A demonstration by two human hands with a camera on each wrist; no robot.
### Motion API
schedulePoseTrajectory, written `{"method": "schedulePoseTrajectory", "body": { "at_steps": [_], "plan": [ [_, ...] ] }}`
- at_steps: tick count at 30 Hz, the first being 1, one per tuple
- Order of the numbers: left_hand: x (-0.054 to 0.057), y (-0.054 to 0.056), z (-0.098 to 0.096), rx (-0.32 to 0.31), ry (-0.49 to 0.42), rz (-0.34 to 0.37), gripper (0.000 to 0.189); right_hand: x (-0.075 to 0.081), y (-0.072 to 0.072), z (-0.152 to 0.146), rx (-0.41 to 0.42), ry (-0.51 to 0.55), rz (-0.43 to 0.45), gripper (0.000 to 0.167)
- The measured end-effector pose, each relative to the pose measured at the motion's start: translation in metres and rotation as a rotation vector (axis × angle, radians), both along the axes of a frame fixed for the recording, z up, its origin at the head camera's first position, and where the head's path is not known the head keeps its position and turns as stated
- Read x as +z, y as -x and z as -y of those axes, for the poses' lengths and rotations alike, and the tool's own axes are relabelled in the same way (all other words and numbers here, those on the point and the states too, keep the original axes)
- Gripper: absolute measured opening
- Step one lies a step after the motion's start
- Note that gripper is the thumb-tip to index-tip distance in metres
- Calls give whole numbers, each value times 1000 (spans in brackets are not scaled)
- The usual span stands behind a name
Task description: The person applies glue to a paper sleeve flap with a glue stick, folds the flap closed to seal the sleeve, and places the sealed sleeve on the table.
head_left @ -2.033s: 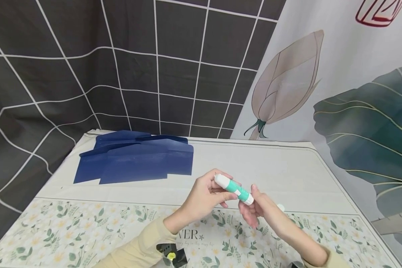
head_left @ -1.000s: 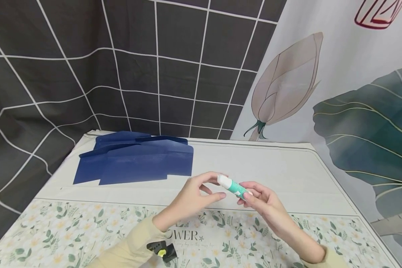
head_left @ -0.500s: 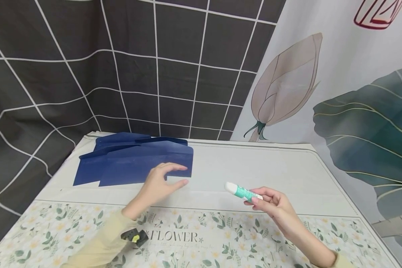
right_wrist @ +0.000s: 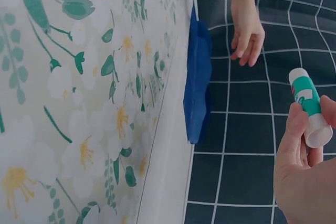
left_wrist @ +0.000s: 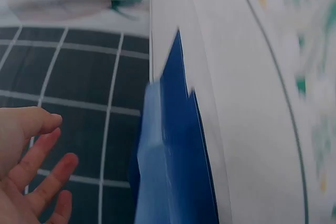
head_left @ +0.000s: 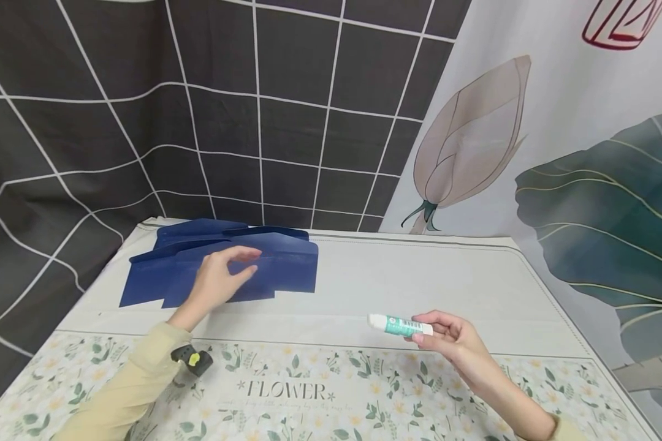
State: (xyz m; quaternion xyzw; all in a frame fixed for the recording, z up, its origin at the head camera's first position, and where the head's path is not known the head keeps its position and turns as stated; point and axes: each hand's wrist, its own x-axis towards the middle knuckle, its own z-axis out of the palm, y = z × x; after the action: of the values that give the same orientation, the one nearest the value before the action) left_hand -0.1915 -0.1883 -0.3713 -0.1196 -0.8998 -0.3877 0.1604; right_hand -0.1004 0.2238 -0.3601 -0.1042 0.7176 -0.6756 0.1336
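Observation:
In the head view my right hand [head_left: 447, 334] holds a green and white glue stick [head_left: 399, 325] between thumb and fingers, its rounded white end pointing left. The right wrist view shows the same glue stick [right_wrist: 305, 95] pinched near its white base. Several dark blue envelopes [head_left: 295, 269] overlap at the back left of the table, flaps raised. My left hand [head_left: 216, 278] hovers over them, thumb and fingers spread apart with nothing between. From the left wrist view, a gap shows between that hand [left_wrist: 31, 171] and the envelopes [left_wrist: 176, 150].
A pale tabletop cover [head_left: 419, 275] has a floral front part [head_left: 287, 373] printed with "FLOWER". Behind it hangs a dark cloth with white grid lines [head_left: 298, 128], beside a light curtain with leaf prints [head_left: 469, 135]. A black band with a yellow part [head_left: 193, 359] sits on my left wrist.
Two seconds ago both hands were at the glue stick. My left hand has let go and moved left to above the envelopes. My right hand has kept the glue stick, now turned nearly level.

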Motion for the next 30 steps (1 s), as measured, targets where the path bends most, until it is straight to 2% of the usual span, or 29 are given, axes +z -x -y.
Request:
{"method": "schedulePoseTrajectory", "body": {
  "at_steps": [6, 10, 15, 22, 30],
  "plan": [
    [-8, 20, 30, 87, 28, -58, 30, -1, 0, -1, -13, -15, 26, 25],
    [-13, 30, 48, 143, 17, -49, 34, -2, 1, -1, -5, -6, 33, 24],
    [-18, 36, 68, 212, 17, -33, 36, -2, 2, 0, 29, 0, 30, 24],
    [-25, 42, 92, 281, -3, -7, 38, -2, 3, 0, 37, -9, 25, 23],
    [-34, 44, 110, 440, 14, 94, 43, -2, 2, -1, 37, -36, 41, 21]
  ]
}}
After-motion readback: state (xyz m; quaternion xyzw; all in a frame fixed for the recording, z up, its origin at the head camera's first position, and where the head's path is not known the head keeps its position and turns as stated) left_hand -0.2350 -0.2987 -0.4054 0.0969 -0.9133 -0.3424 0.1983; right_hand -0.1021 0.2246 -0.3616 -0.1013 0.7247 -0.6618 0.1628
